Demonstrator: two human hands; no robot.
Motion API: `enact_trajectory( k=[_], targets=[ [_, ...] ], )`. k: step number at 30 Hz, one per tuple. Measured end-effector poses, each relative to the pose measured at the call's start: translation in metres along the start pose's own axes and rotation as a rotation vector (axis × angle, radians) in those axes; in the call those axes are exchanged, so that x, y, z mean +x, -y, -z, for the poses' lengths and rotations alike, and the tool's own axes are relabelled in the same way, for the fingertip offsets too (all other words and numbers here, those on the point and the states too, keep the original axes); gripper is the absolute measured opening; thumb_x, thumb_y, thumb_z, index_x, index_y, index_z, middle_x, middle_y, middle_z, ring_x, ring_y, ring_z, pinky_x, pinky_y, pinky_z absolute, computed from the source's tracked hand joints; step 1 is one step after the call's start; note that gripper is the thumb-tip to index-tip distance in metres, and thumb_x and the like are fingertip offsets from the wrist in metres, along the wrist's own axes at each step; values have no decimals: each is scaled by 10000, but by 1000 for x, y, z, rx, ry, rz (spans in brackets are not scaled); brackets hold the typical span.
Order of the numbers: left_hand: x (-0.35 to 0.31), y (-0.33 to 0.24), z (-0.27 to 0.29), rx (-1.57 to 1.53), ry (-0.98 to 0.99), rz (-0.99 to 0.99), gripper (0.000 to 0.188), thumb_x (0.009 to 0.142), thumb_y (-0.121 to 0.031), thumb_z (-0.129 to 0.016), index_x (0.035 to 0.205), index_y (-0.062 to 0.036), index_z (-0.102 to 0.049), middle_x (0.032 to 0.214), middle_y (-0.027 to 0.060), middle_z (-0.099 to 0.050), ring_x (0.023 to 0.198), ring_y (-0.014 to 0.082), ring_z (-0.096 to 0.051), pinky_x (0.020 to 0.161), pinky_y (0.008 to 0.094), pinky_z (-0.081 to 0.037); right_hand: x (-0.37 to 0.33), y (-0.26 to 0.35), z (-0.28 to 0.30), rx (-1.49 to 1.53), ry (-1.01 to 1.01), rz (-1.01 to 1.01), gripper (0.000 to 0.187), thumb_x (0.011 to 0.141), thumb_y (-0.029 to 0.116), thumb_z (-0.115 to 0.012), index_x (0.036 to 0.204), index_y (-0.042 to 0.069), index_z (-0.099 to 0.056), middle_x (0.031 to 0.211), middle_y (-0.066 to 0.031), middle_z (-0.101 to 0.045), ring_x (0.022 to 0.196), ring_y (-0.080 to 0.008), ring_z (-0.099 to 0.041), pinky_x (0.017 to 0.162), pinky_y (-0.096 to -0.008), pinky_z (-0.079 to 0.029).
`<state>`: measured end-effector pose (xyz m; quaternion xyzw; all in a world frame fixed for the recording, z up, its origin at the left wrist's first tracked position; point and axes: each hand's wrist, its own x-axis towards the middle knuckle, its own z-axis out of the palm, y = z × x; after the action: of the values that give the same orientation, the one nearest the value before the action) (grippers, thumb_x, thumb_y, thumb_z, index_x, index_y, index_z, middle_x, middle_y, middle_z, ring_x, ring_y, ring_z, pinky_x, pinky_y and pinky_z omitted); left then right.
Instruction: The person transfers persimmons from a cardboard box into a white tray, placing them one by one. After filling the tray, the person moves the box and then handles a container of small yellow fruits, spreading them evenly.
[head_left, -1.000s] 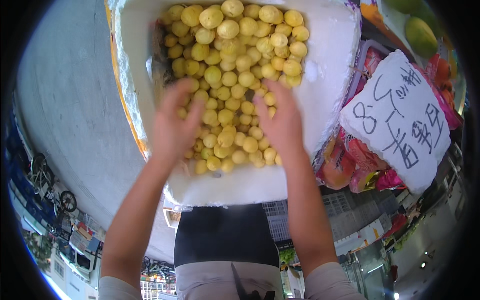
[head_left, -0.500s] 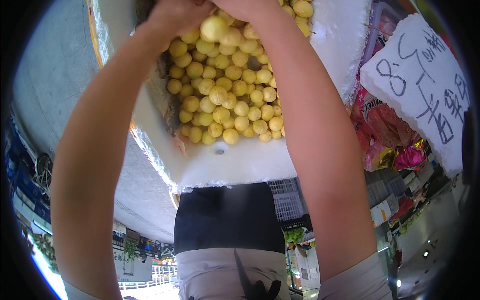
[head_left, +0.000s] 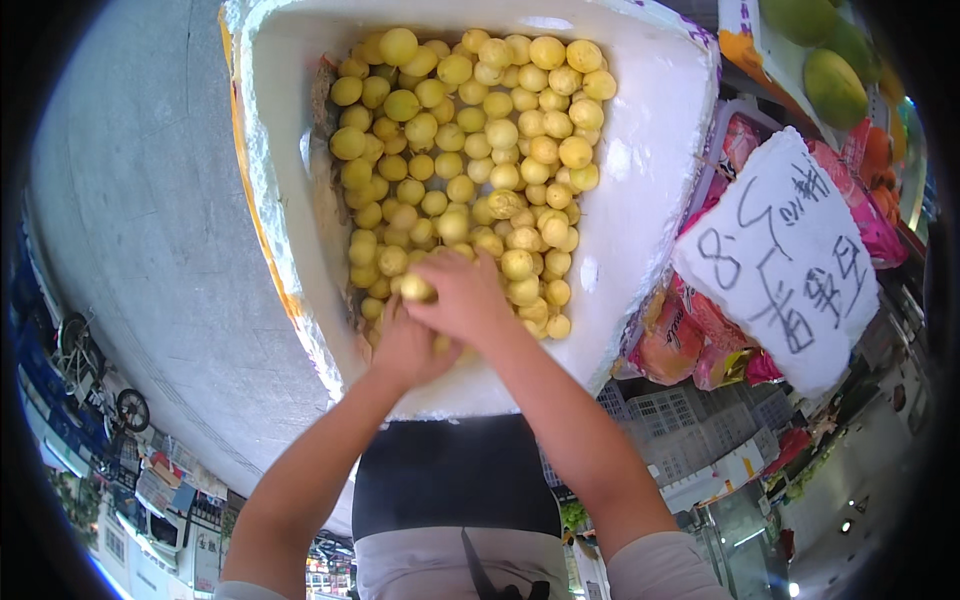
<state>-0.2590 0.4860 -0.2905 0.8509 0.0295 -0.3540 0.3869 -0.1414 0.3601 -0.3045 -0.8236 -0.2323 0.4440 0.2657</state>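
Note:
A white foam box (head_left: 648, 190) in front of me holds many round, smooth yellow passion fruits (head_left: 455, 190), a few of them wrinkled. Both my hands are together over the near part of the pile. My right hand (head_left: 462, 292) reaches over from the right, fingers curled against one pale yellow passion fruit (head_left: 417, 288). Close below it, my left hand (head_left: 402, 348) is cupped with its fingertips at that same fruit. The overlap hides part of the left fingers and palm.
A white foam sign (head_left: 785, 255) with dark handwriting stands right of the box, over red and pink wrapped packages (head_left: 680, 335). Green mangoes (head_left: 835, 88) sit at the far right. Grey paving (head_left: 140, 200) lies to the left. Dark cloth (head_left: 455, 475) covers my front.
My hands have come back from the far end of the box to its near part, and now meet over the fruit. More of the box, the pile and the mangoes shows.

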Motion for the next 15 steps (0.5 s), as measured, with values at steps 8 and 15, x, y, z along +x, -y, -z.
enact_trajectory(
  k=[8,15],
  targets=[
    [-18,-39,81,-271,202,161,523,959,-350,-776,1387,-59,-697,1245,222,-751,1176,424,-700,1071,516,-541,-8,34,99,-73,153,-189,497,977,348,-791,1367,51,-708,1267,-210,-761,1237,-404,-702,1151,-598,-457],
    [174,-15,201,36,-767,57,614,996,-423,-749,1436,-4,-657,1430,263,-677,1349,418,-639,1156,482,-510,148,-70,198,-461,-849,-137,586,1006,486,-733,1351,13,-730,1383,-240,-724,1313,-415,-658,1113,-483,-540]
  ],
)
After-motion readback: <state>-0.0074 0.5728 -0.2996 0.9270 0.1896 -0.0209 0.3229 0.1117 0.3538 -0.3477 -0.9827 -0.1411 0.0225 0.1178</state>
